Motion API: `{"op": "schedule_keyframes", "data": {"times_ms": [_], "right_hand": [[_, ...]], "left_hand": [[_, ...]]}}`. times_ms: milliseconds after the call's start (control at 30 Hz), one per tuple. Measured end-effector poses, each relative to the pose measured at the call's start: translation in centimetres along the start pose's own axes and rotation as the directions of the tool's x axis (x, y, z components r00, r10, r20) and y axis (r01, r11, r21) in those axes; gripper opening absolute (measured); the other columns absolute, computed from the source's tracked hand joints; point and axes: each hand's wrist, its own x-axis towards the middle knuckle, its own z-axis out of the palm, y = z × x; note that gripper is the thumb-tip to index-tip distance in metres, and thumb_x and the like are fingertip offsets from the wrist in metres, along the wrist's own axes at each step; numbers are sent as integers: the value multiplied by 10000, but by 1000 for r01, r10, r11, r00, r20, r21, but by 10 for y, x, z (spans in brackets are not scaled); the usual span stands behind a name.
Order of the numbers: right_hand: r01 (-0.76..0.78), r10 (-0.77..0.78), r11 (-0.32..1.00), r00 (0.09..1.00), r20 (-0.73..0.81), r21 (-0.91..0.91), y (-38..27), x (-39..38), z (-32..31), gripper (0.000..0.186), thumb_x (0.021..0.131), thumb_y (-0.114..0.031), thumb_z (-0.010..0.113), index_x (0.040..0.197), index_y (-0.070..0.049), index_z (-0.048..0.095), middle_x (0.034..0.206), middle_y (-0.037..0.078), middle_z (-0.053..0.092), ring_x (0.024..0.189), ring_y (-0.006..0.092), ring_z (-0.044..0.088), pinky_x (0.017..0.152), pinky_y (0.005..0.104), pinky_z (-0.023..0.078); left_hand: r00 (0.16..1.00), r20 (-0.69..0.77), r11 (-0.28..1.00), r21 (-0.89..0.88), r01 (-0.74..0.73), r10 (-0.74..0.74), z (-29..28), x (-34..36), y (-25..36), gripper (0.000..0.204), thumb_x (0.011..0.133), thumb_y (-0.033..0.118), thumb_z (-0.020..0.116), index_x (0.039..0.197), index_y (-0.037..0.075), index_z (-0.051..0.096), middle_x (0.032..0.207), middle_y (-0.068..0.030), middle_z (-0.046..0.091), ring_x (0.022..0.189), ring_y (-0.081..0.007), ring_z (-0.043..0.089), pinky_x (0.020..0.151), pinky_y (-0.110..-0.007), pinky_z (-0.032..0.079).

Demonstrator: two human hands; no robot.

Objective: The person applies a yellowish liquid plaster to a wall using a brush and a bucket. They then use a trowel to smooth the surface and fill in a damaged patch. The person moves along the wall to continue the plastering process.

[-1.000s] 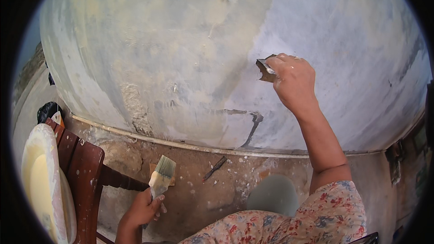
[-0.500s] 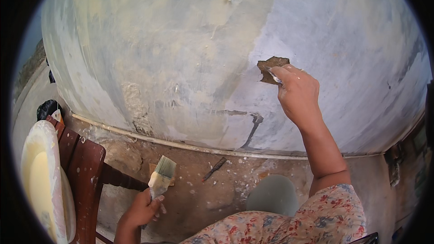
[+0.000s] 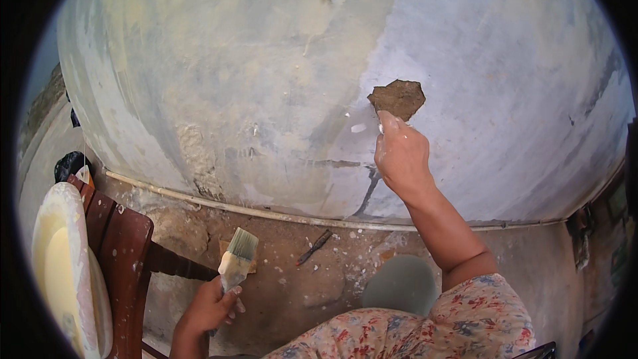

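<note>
My left hand (image 3: 207, 306) grips the handle of a wide paintbrush (image 3: 238, 252), bristles up, with pale yellow paint on its ferrule. My right hand (image 3: 403, 154) is closed at the wall (image 3: 266, 46), just below a brown patch (image 3: 399, 98) where the coating is gone. Something small and pale shows at its fingertips; I cannot make out what it is. Beside those fingers, white flakes (image 3: 358, 128) show in front of the wall. The wall is pale yellow-green on the left and bluish white on the right, with dark cracks (image 3: 367, 193) lower down.
At the left, a paint-crusted tub (image 3: 60, 272) of pale yellow paint stands by a brown wooden chair (image 3: 126, 239). A dark-handled tool (image 3: 315, 246) lies on the floor among white flecks. A pipe (image 3: 266, 212) runs along the wall's foot. A grey-green rounded object (image 3: 400, 284) sits near me.
My right hand has moved down and left off the brown patch, baring more of it. White flakes have appeared beside the fingers. The left hand and paintbrush stay nearly still.
</note>
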Motion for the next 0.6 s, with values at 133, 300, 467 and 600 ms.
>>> {"op": "schedule_keyframes", "data": {"times_ms": [133, 300, 467, 600], "right_hand": [[-56, 58, 996, 998, -28, 71, -18, 6, -8, 279, 820, -16, 580, 1095, -14, 629, 914, 188, 684, 781, 379, 658, 702, 455, 514], [-25, 35, 997, 986, 165, -67, -6, 3, -7, 252, 819, -16, 547, 1053, -2, 639, 922, 178, 685, 778, 373, 657, 692, 460, 516], [56, -54, 998, 994, -96, 15, -13, 12, -28, 234, 804, -46, 582, 1024, -43, 660, 867, 117, 678, 814, 309, 649, 691, 417, 517], [290, -261, 946, 947, 187, -147, -5, -5, -7, 220, 743, -29, 593, 941, -63, 682, 807, 93, 636, 764, 288, 631, 668, 405, 510]], "left_hand": [[998, -37, 998, -38, 57, -59, 0, -6, -9, 247, 1000, 164, 525, 1174, -11, 534, 733, -69, 662, 570, -112, 607, 497, -274, 510], [999, -26, 1000, -17, 25, -25, -1, -7, -8, 244, 1001, 166, 526, 1173, -6, 537, 737, -70, 658, 567, -113, 603, 497, -276, 509], [999, -32, 999, -10, 37, -37, -4, -5, -11, 251, 1001, 181, 538, 1172, -2, 542, 746, -68, 658, 569, -115, 601, 499, -275, 508], [1000, -13, 1000, 1, 13, -13, -3, 0, -11, 253, 1001, 185, 543, 1171, -2, 544, 746, -68, 658, 571, -116, 601, 502, -279, 511]]}}
